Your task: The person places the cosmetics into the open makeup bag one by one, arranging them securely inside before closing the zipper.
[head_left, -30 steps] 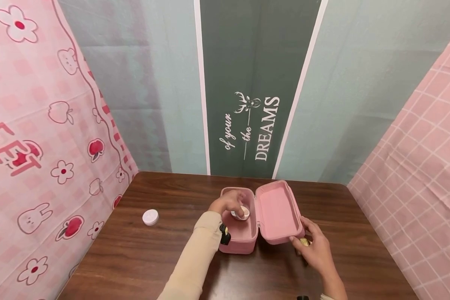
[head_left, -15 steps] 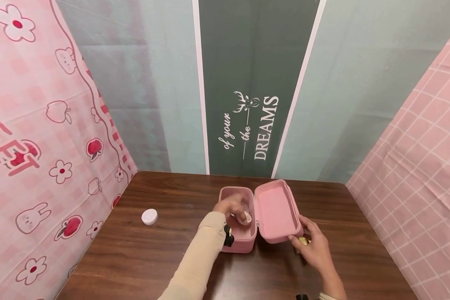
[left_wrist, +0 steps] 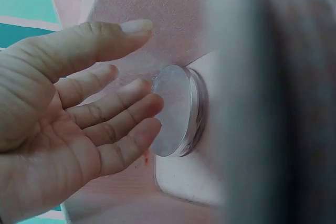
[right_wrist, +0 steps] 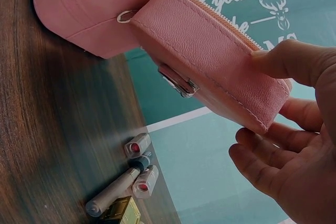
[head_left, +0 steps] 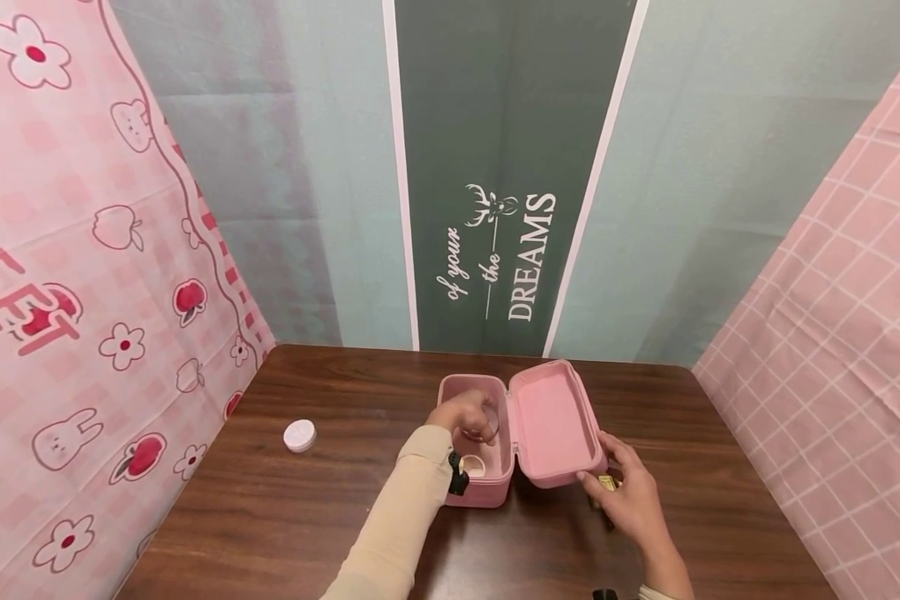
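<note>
My left hand (head_left: 467,414) is inside the pink case (head_left: 480,492), its fingers loosely extended. In the left wrist view, its fingertips are at or very near a flat round container with a clear lid (left_wrist: 176,111) on the case floor; contact cannot be told. A pale round item (head_left: 472,465) lies near the case's front wall, partly behind the wrist. My right hand (head_left: 630,492) pinches the outer edge of the case's open lid (head_left: 558,425), thumb on one side and fingers on the other. The right wrist view shows the lid's zip edge and metal clasp (right_wrist: 181,82).
A white round container (head_left: 300,435) stands on the wooden table (head_left: 345,517) at left. Several cosmetics lie beneath the raised lid, including a slim tube (right_wrist: 113,192), red-centred clear pieces (right_wrist: 144,182) and a gold item (right_wrist: 123,211). Printed curtains border the table.
Half a second ago my left fingers held a pale round container inside the case; now they are loose, and a pale round item shows nearer the front wall. The right hand and lid stay put.
</note>
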The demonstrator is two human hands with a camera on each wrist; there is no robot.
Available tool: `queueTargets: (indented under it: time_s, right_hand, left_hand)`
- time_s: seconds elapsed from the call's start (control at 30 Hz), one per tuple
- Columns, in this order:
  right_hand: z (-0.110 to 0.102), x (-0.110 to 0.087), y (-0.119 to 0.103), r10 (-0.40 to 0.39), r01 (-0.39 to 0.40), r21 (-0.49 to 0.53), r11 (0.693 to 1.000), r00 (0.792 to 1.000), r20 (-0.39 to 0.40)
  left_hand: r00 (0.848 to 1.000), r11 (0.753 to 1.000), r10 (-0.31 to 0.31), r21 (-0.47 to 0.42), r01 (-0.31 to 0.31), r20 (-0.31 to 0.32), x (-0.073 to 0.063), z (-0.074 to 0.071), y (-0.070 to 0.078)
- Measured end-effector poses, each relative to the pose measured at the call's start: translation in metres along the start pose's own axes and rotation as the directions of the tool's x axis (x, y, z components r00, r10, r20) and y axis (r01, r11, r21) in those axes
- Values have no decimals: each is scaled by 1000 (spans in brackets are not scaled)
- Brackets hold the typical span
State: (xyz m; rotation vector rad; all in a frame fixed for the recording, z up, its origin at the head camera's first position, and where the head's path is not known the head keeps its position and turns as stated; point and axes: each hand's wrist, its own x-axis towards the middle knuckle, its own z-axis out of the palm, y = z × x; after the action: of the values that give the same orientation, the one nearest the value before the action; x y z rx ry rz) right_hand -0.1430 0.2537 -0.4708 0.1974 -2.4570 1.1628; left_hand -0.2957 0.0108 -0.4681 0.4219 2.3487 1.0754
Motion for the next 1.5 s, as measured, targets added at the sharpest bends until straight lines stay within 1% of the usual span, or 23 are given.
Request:
queueTargets:
  time_s: [0.2, 0.27, 0.3, 0.37, 0.43, 0.5, 0.57, 0.67, 0.73, 0.8, 0.83, 0.97, 1.17, 1.27, 1.3, 1.5]
  right_hand:
    - [1, 0, 2, 7, -7, -13, 1000, 1000, 4]
    - [1, 0, 3, 13, -13, -26, 1000, 1000, 11]
    - [1, 0, 3, 16, -15, -33, 999, 1000, 14]
    - [0, -1, 3, 17, -16, -43, 999, 1000, 17]
    - [0, -1, 3, 14, -13, -45, 999, 1000, 16]
    - [0, -1, 3, 10, -10, -38, 999, 1000, 15]
    - [-1, 0, 3, 6, -5, -32, 999, 1000, 14]
    - [-1, -1, 3, 10, -9, -44, 999, 1000, 11]
    - [-1, -2, 2, 16, -16, -51, 999, 1000, 12]
    - [-1, -3, 1, 21, -20, -49, 999, 1000, 14]
    - [-1, -3, 0, 22, -21, -42, 999, 1000, 14]
    - [-1, -3, -2, 21, -21, -34, 999, 1000, 9]
    - [0, -3, -2, -9, 9, -52, 999, 1000, -5]
    - [1, -2, -1, -17, 16, -70, 997, 1000, -8]
    - [1, -2, 0, -18, 17, -74, 997, 1000, -9]
    - [3, -1, 1, -20, 19, -81, 997, 1000, -10]
  left_hand:
    - [1000, 999, -15, 43, 15, 2, -3, -1, 1]
    - [999, 997, -26, 73, 27, -21, -7, -1, 3]
    - [999, 994, -20, 104, 24, -40, -9, -1, 5]
    - [997, 982, 0, 186, 15, -77, -13, -1, 9]
    - [994, 962, 26, 272, 4, -107, -16, -1, 14]
    - [991, 937, 51, 348, -6, -120, -17, -1, 17]
    - [991, 924, 55, 383, -2, -126, -18, -2, 20]
    - [991, 923, 43, 385, 9, -127, -22, -2, 21]
    - [989, 915, 56, 402, 3, -135, -27, -1, 22]
    - [986, 900, 87, 436, -17, -141, -33, 0, 24]
    - [984, 887, 108, 461, -29, -145, -36, 1, 24]
    - [967, 817, 191, 573, -62, -167, -49, 6, 25]
    - [947, 738, 224, 675, -9, -232, -65, 11, 21]
    - [935, 713, 245, 701, 6, -257, -72, 12, 20]
    - [932, 708, 250, 706, 10, -263, -74, 12, 19]
    - [912, 703, 274, 711, 28, -307, -84, 5, 16]
